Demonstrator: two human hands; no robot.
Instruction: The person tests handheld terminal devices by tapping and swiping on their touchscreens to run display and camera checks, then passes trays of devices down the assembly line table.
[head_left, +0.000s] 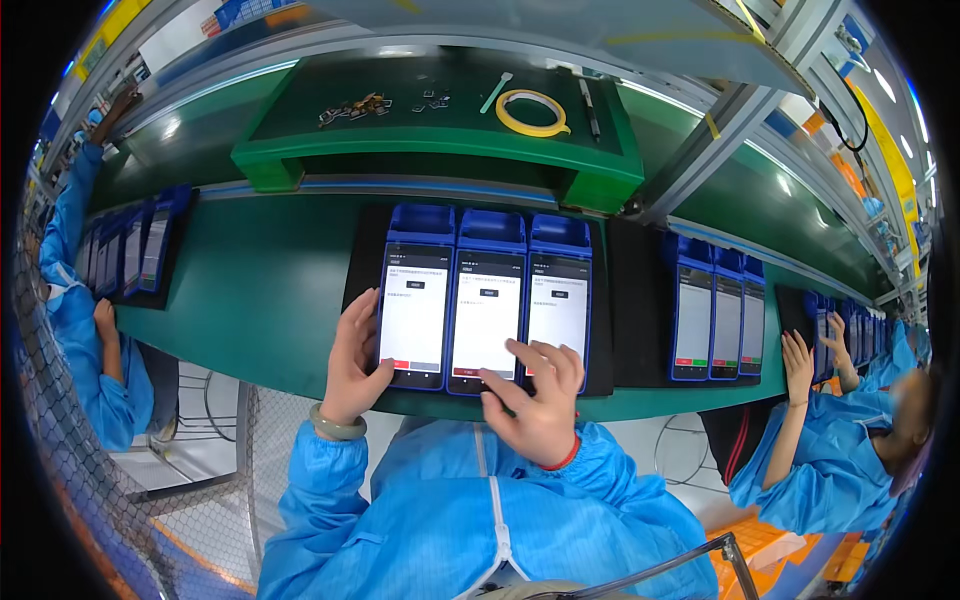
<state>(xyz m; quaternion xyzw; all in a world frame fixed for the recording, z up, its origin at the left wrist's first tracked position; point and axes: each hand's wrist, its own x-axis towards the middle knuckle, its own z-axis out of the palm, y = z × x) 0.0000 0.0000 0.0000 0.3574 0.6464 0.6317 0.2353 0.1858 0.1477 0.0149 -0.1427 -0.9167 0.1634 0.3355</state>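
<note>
Three blue payment terminals with lit screens lie side by side on a black mat: a left terminal [413, 320], a middle terminal [485, 330] and a right terminal [560, 310]. My left hand [352, 362] grips the left terminal's near corner, fingers along its side and thumb by the red button low on the screen. Over the lower part of the middle and right terminals, my right hand [540, 405] is open with fingers spread. One of its fingertips is close to the middle screen's red button; whether it touches, I cannot tell.
A green raised shelf [440, 150] beyond holds small parts [355, 108], a yellow tape roll [531, 113] and a pen [588, 108]. More terminals [712, 310] lie on a mat to the right, others [135, 245] at left. Co-workers in blue sit at both sides; one's hand [797, 365] is at right.
</note>
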